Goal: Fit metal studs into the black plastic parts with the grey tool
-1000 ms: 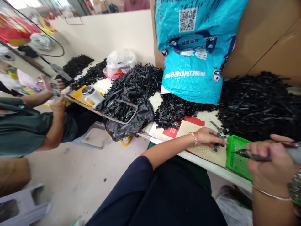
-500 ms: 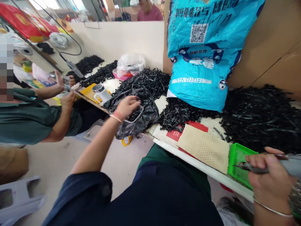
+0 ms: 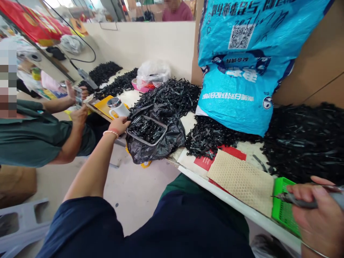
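The right hand [image 3: 318, 209] has its grip closed around a grey handheld tool [image 3: 303, 201], whose thin pointed tip is directed left over the green basket [image 3: 278, 199]. A bracelet circles the wrist. Just left of the basket, a beige mat [image 3: 242, 179] with a honeycomb pattern lies near the front edge of the counter [image 3: 185, 157], partly over a red-and-white sheet [image 3: 235, 153].

The left hand [image 3: 119, 125] reaches out to the left rim of a clear container [image 3: 143, 141]. Its grip is drawn nearly together there, the fingertips at the rim; whether they pinch it, I cannot tell. The container holds small black pieces [image 3: 146, 129] and sits on a crumpled black plastic bag [image 3: 172, 139]. A white mug [image 3: 119, 109] with a dark lid stands just beyond the left hand, next to a yellow tray [image 3: 103, 107].

To the right, a large black heap [image 3: 306, 143] spreads behind the green basket. A blue sack [image 3: 239, 96] with printing and a square code stands behind a smaller pile [image 3: 206, 138]. Another heap [image 3: 172, 95] lies behind the container, with a pink bowl [image 3: 137, 87] and a clear plastic bag [image 3: 153, 71] beyond it.

On the left, a person in a green shirt [image 3: 40, 136] holds a small object in both hands. Farther back, beyond a pale partition [image 3: 150, 43], is a person in a maroon top [image 3: 178, 12].
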Tool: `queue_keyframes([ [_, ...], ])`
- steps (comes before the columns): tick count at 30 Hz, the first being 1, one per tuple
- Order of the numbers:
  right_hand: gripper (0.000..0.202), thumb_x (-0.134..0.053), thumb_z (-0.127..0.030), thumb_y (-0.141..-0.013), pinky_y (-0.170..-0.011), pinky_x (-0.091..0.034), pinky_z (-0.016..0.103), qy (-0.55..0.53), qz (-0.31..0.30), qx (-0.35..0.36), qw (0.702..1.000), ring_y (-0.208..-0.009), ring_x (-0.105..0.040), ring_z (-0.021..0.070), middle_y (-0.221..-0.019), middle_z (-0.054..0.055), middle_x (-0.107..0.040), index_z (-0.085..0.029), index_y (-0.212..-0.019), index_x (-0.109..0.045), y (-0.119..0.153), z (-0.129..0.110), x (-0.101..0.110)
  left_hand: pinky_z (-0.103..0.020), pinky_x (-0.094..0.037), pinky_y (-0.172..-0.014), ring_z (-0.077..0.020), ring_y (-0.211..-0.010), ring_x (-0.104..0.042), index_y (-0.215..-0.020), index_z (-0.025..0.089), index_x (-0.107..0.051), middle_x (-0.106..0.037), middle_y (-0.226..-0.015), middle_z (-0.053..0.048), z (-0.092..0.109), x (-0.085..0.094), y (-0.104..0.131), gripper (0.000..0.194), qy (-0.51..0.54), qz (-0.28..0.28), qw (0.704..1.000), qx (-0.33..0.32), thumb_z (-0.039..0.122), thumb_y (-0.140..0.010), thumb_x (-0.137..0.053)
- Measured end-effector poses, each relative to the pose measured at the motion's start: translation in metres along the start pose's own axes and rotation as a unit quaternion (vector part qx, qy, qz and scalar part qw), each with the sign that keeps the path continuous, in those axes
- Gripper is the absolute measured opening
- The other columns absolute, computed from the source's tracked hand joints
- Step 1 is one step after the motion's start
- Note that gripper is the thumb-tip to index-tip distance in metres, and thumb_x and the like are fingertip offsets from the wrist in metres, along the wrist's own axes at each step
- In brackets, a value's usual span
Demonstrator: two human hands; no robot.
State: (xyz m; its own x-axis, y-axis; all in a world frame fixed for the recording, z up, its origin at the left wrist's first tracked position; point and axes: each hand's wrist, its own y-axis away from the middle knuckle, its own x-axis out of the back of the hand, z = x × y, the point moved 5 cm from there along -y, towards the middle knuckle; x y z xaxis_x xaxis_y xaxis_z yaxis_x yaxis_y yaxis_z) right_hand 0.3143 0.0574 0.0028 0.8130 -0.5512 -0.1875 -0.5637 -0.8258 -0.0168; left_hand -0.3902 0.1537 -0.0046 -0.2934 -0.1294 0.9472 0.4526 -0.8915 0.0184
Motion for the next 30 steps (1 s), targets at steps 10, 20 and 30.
queue_keyframes([
  [10, 0.034, -0.073, -0.026, -0.048, -0.058, -0.031, 0.039, 0.010, 0.002, 0.020, 1.000, -0.042, -0.030, 0.0157, -0.040, -0.008, -0.039, -0.029, -0.080, -0.063, -0.005, 0.004, -0.014, -0.038, -0.050, -0.096, -0.0332, -0.108, -0.069, -0.128, 0.010, -0.068, -0.073, -0.121, -0.018, 0.003, -0.014, 0.000, 0.052, -0.067, -0.026, 0.996, -0.050, 0.036, -0.084, -0.055],
  [20, 0.035, -0.074, -0.027, -0.046, -0.057, -0.030, 0.040, 0.007, 0.003, 0.010, 1.000, -0.041, -0.031, 0.0151, -0.040, -0.008, -0.040, -0.029, -0.079, -0.064, -0.007, 0.013, -0.009, -0.036, -0.049, -0.097, -0.0325, -0.111, -0.067, -0.121, 0.014, -0.074, -0.074, -0.118, -0.016, 0.018, -0.020, -0.017, 0.050, -0.164, -0.054, 0.981, -0.090, 0.037, -0.084, -0.050],
  [30, 0.033, -0.074, -0.029, -0.044, -0.057, -0.030, 0.040, 0.018, 0.026, 0.001, 0.999, -0.041, -0.032, 0.0149, -0.040, -0.008, -0.038, -0.030, -0.076, -0.065, -0.004, 0.016, -0.005, -0.036, -0.046, -0.103, -0.0313, -0.115, -0.063, -0.109, 0.012, -0.078, -0.074, -0.117, -0.017, 0.021, -0.027, -0.006, 0.046, -0.104, 0.036, 0.993, -0.047, 0.033, -0.089, -0.044],
])
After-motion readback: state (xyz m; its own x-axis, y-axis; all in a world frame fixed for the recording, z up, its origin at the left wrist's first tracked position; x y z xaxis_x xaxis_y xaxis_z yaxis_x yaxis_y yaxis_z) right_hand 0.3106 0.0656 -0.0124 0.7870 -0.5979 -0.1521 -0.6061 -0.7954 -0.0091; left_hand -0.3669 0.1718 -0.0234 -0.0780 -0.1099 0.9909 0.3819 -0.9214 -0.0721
